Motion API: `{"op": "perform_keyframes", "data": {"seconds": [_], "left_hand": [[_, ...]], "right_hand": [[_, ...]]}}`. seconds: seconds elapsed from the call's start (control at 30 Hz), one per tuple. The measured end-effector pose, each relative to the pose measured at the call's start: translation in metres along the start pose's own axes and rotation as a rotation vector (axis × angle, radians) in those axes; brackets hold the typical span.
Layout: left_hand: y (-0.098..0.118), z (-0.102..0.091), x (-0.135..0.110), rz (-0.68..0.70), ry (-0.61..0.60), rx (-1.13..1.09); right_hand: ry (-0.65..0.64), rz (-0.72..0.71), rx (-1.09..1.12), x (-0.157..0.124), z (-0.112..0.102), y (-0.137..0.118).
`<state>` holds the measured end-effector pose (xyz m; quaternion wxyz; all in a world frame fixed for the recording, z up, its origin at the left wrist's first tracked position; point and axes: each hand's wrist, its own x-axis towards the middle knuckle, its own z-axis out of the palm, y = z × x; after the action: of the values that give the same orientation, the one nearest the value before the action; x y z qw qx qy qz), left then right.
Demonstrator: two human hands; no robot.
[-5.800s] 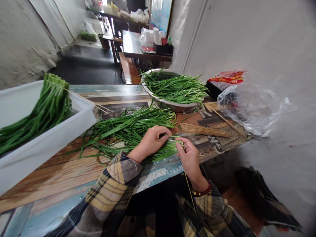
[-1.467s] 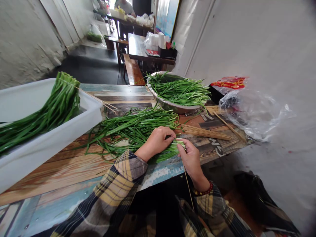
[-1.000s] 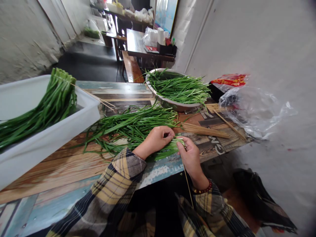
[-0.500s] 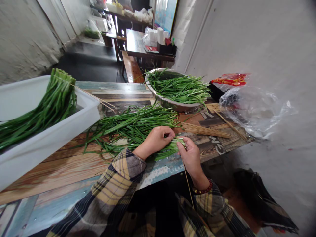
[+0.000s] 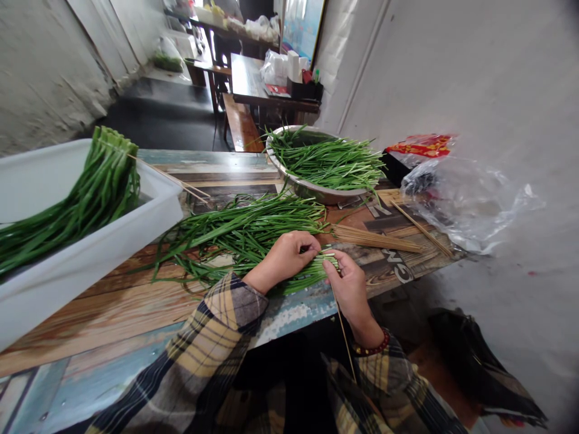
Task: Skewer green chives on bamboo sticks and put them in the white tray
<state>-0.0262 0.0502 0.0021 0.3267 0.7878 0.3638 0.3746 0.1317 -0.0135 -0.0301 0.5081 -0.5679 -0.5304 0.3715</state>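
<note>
My left hand (image 5: 286,257) is closed over a flat row of green chive stalks (image 5: 307,276) at the near edge of the wooden table (image 5: 136,301), pressing them down. My right hand (image 5: 347,286) pinches a thin bamboo skewer (image 5: 344,343) whose tip goes into the cut ends of that row; the stick's tail hangs down past my wrist. Behind my hands lies a loose pile of chives (image 5: 239,232).
A bundle of bamboo skewers (image 5: 377,241) lies right of the pile. A metal bowl of chives (image 5: 323,166) stands behind. A white tub (image 5: 85,247) at the left holds skewered chives. A clear plastic bag (image 5: 465,202) and red packet (image 5: 418,146) sit at the right.
Almost nothing differs: both hands stay on the chive row and skewer. The camera shifted slightly between the earliest frames and now.
</note>
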Motion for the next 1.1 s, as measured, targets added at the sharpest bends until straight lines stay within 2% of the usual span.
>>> {"op": "perform_keyframes", "data": {"seconds": [0.6,1.1], "left_hand": [[-0.0024,0.0008,-0.0009,0.048,-0.002,0.057],[-0.0013,-0.0011,-0.002,0.142,-0.045,0.252]], "right_hand": [[0.003,-0.017,-0.02,0.0004,0.0002,0.0027],[-0.007,-0.005,0.013,0.0006,0.0005,-0.0007]]}}
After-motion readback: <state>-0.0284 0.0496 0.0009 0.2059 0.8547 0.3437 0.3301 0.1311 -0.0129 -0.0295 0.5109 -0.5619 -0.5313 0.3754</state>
